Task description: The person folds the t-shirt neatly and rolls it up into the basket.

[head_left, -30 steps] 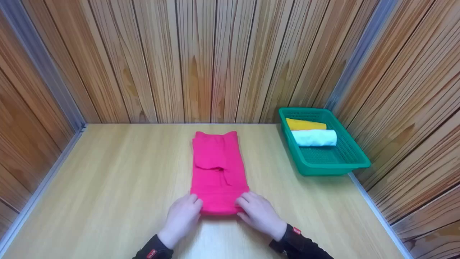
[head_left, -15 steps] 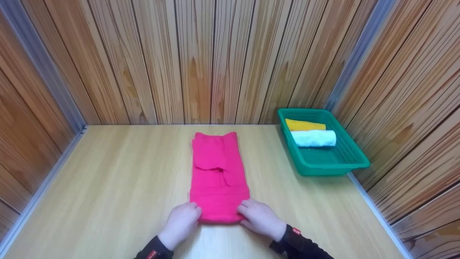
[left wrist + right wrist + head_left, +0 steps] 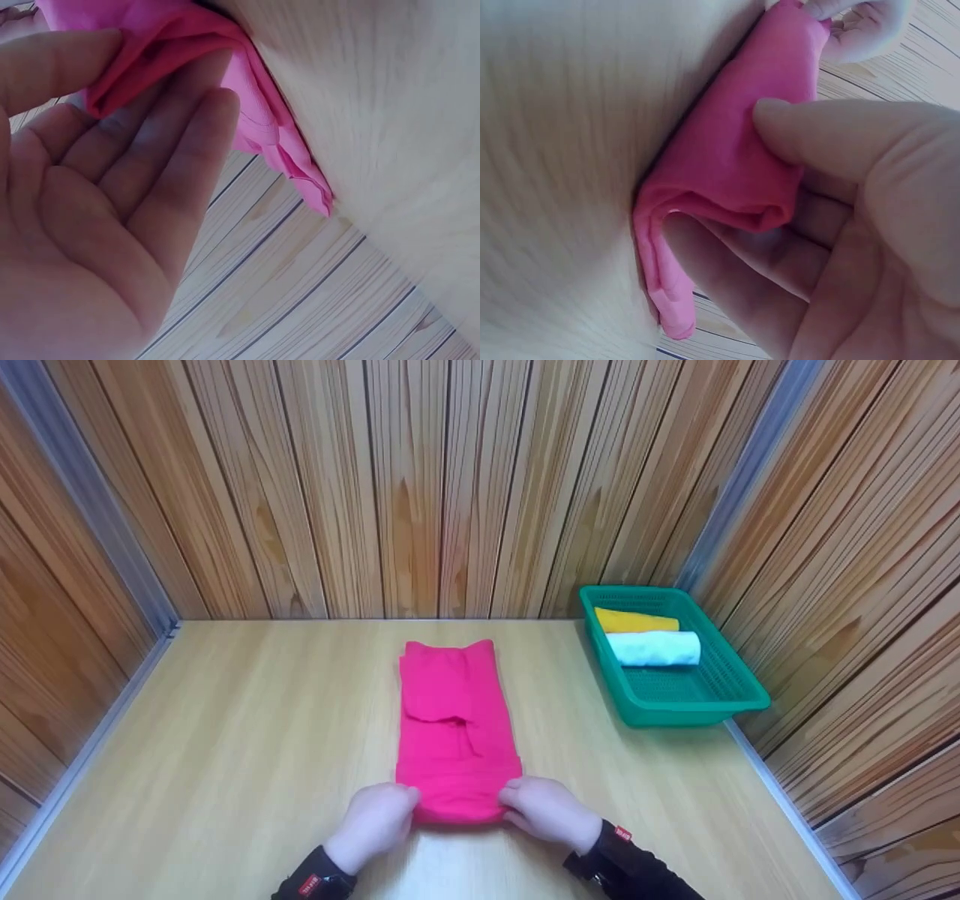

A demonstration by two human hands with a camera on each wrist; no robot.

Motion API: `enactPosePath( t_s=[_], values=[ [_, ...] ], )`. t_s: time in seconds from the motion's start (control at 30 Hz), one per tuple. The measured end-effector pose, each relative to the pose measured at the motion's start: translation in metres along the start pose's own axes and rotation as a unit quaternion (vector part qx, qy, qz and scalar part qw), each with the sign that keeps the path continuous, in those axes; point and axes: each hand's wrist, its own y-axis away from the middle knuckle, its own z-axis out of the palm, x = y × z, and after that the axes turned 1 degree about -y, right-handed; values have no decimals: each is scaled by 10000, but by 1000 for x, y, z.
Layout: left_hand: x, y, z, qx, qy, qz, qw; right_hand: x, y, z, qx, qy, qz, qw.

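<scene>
A bright pink folded garment [image 3: 457,735] lies lengthwise on the table, a loose flap showing on its upper half. Its near end is doubled over into a thick rounded fold. My left hand [image 3: 376,819] grips the left end of that fold; in the left wrist view the thumb [image 3: 60,64] is on one side of the cloth and the fingers reach around the other. At the right end, my right hand [image 3: 551,814] pinches the same fold, with the thumb [image 3: 795,127] on its outer face and fingertips tucked into the layers.
Toward the back right stands a green plastic basket [image 3: 697,709], holding a rolled white cloth [image 3: 654,649] and a folded yellow cloth [image 3: 636,620]. Wood-plank walls [image 3: 420,487] enclose the table [image 3: 262,735] at the back and both sides.
Both hands have drawn toward the body, and the pink garment has slid slightly the same way. Its near fold looks a little rounder. The basket and its cloths stay in place.
</scene>
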Motion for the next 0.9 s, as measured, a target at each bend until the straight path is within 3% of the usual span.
enactPosePath(
  t_s=[0.17, 0.33, 0.47, 0.6, 0.73, 0.9],
  values=[
    [-3, 1, 1, 86, 161, 79, 9998, 1, 0, -1, -55, -35, -10, 10000],
    [-8, -6, -6, -253, 598, 21, 9979, 5, -5, -11, -165, -256, -10, 9995],
    [-17, -22, -19, -576, 1246, -436, 9896, 16, -14, -27, 1, -652, 194, 9977],
    [-27, -37, -25, -442, 1483, -835, 9844, 28, -24, -35, 245, -953, 492, 9939],
    [-36, -48, -19, -205, 1475, -1080, 9829, 38, -36, -31, 357, -1006, 722, 9917],
    [-43, -59, -7, -184, 1431, -1490, 9782, 49, -51, -19, 345, -971, 1128, 9883]
  ],
)
